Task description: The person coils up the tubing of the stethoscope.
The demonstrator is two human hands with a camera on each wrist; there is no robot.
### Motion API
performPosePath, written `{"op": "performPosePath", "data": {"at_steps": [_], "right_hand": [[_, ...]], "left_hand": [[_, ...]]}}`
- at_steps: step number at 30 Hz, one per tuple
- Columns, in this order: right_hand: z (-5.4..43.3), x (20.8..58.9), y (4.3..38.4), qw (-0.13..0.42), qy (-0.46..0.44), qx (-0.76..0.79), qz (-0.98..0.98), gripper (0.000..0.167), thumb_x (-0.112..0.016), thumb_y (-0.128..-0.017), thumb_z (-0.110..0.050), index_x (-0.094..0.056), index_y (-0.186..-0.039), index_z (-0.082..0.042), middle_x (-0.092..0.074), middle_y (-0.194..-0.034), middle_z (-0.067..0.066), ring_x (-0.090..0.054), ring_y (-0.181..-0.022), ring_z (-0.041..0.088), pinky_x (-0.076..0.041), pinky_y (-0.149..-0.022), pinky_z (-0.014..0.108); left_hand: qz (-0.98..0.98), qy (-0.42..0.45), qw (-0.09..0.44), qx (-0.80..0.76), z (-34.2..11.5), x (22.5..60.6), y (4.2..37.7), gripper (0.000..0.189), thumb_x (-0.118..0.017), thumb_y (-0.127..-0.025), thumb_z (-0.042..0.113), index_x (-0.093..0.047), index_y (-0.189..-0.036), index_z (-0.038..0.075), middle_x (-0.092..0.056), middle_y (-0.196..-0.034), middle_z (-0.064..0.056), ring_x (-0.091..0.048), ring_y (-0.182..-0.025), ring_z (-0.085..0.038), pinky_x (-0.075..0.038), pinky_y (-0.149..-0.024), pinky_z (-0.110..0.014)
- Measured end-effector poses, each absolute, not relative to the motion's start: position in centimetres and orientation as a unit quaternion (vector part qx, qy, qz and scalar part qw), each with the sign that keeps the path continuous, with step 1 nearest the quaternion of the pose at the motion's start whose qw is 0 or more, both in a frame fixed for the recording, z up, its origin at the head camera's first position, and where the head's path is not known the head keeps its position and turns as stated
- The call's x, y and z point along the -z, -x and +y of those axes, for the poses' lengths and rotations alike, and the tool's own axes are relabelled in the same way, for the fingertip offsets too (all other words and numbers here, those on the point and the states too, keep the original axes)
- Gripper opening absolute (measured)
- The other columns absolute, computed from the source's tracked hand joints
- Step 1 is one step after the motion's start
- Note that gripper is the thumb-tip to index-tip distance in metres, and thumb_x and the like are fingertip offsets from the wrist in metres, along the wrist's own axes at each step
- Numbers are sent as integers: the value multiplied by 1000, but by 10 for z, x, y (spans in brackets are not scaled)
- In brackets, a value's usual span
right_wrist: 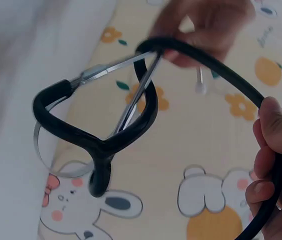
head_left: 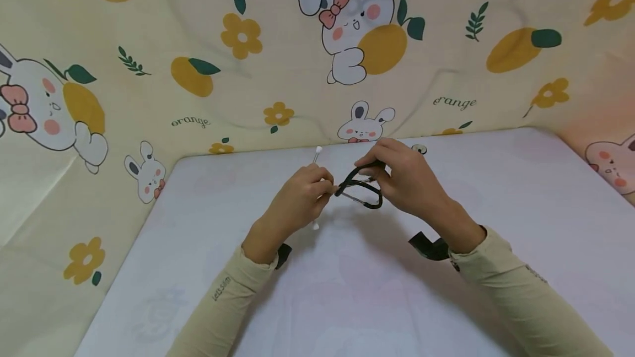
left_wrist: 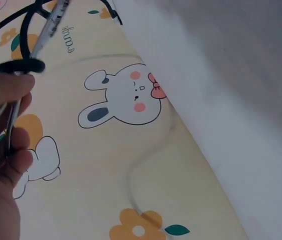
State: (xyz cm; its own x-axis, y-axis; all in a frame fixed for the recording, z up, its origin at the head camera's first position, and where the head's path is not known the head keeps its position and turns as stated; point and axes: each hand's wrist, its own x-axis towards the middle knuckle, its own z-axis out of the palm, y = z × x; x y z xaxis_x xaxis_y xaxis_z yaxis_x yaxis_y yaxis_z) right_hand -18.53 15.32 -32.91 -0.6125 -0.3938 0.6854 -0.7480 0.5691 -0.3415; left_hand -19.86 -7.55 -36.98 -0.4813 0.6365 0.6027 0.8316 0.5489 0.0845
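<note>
A stethoscope with black tubing [right_wrist: 221, 72] and metal ear tubes [right_wrist: 142, 89] is held above the table between both hands. My left hand [head_left: 302, 194] grips the ear tubes, and the white ear tips [head_left: 318, 150] stick out above and below its fingers. My right hand [head_left: 409, 172] holds the black tubing, which arches across to the left fingertips. Between the hands hangs the black Y-shaped fork [right_wrist: 101, 146], a thin metal spring band [right_wrist: 37, 142] beside it. A round chest piece [head_left: 419, 149] shows just beyond the right hand; what it rests on is unclear.
Under the hands lies a white tabletop [head_left: 347, 302]. A cream cloth [head_left: 278, 81] printed with rabbits, oranges and flowers stands upright behind it and along the sides. Black straps [head_left: 429, 247] hang at the wrists, by the beige sleeves [head_left: 526, 285].
</note>
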Motion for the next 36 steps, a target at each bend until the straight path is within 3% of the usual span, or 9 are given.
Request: {"op": "performPosePath", "data": {"at_steps": [4,9,15,19,22,25,29,33,36], "right_hand": [[162,326,190,274,-317,-327,-847,14,-80,-80,-1,-74,-90,-10,-69,-87,0,-56,-77,6,-40,-64,14],[169,322,194,263,-295,-342,-853,15,-82,-79,-5,-79,-90,-14,-72,-85,-2,-54,-76,6,-38,-65,15],[182,319,201,185,-224,-404,-868,12,-80,-83,-10,-81,-92,-19,-75,-90,-1,-59,-73,3,-43,-61,17],[188,319,205,149,-197,-424,-871,10,-80,-84,-12,-81,-92,-18,-76,-93,3,-61,-72,4,-45,-59,19],[187,319,209,151,-196,-429,-869,9,-80,-84,-14,-82,-91,-18,-76,-92,3,-61,-74,6,-45,-60,19],[185,319,213,162,-187,-431,-868,8,-80,-84,-15,-82,-91,-18,-76,-92,3,-61,-75,5,-44,-60,19],[184,322,215,169,-168,-445,-863,9,-81,-83,-15,-82,-92,-15,-76,-90,-6,-61,-76,3,-44,-59,18],[184,326,217,160,-156,-468,-855,10,-80,-84,-17,-82,-93,-13,-73,-85,-19,-61,-76,3,-43,-59,18],[185,329,219,134,-147,-480,-854,13,-79,-85,-21,-81,-95,-13,-74,-87,-17,-61,-77,7,-44,-60,20]], "left_hand": [[-830,457,246,204,-72,369,195,11,-83,-78,3,-77,-86,7,-68,-89,1,-59,-84,-16,-49,-80,-28],[-805,482,246,245,-66,371,192,15,-87,-75,11,-75,-84,7,-70,-87,1,-60,-83,-14,-49,-80,-26],[-739,527,272,320,-66,373,193,12,-87,-75,11,-78,-82,7,-71,-84,1,-60,-80,-12,-48,-76,-23],[-703,551,262,366,-65,370,194,14,-88,-73,8,-77,-80,6,-72,-83,-1,-59,-79,-13,-49,-73,-21],[-709,550,243,368,-63,367,194,20,-88,-73,9,-75,-88,4,-72,-85,-2,-61,-81,-14,-50,-76,-20],[-736,532,232,347,-63,365,194,35,-88,-74,12,-73,-105,5,-72,-88,-2,-63,-85,-14,-50,-83,-23],[-768,513,264,279,-62,363,191,45,-86,-75,14,-73,-118,11,-72,-92,0,-61,-83,-14,-48,-81,-25],[-774,498,311,236,-59,363,188,37,-83,-79,15,-76,-116,15,-71,-91,1,-57,-79,-13,-46,-76,-25],[-765,497,330,242,-59,362,186,35,-83,-78,15,-77,-113,14,-71,-89,1,-57,-78,-13,-47,-77,-25]]}}
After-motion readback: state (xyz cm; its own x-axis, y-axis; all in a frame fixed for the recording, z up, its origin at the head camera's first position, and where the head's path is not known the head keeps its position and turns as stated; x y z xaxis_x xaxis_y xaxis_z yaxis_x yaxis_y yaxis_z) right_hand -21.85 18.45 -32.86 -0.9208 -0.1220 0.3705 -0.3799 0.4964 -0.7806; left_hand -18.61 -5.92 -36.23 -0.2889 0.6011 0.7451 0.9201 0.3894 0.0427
